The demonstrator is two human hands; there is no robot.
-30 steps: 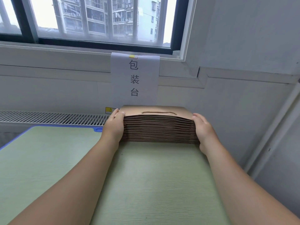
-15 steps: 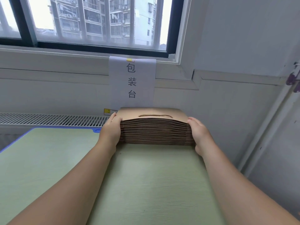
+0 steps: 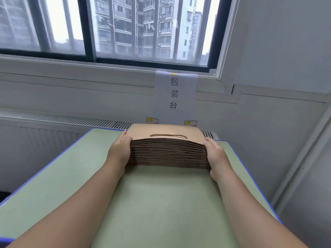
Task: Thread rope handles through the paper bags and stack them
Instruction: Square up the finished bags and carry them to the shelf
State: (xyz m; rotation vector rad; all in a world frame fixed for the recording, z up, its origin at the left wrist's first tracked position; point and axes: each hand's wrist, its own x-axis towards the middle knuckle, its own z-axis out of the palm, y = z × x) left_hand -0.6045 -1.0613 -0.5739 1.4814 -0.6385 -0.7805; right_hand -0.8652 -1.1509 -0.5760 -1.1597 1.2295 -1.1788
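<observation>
A thick stack of flat brown paper bags (image 3: pixel 168 153) lies at the far end of the pale green table (image 3: pixel 161 203). A brown rope handle (image 3: pixel 167 136) lies flat on the top bag. My left hand (image 3: pixel 119 152) grips the stack's left side, fingers curled over the top edge. My right hand (image 3: pixel 215 153) grips the right side, its fingers wrapped round the stack's end. Both forearms reach forward across the table.
The table has a blue rim (image 3: pixel 53 163) and stands against a white wall with a radiator grille (image 3: pixel 71 119). A white paper sign (image 3: pixel 174 97) hangs below the window (image 3: pixel 125 29). A wall corner (image 3: pixel 295 158) is close on the right.
The view has swung left and tilted up, so the stack now sits nearer the table's right side in the picture. Both hands keep their grip on the stack's ends.
</observation>
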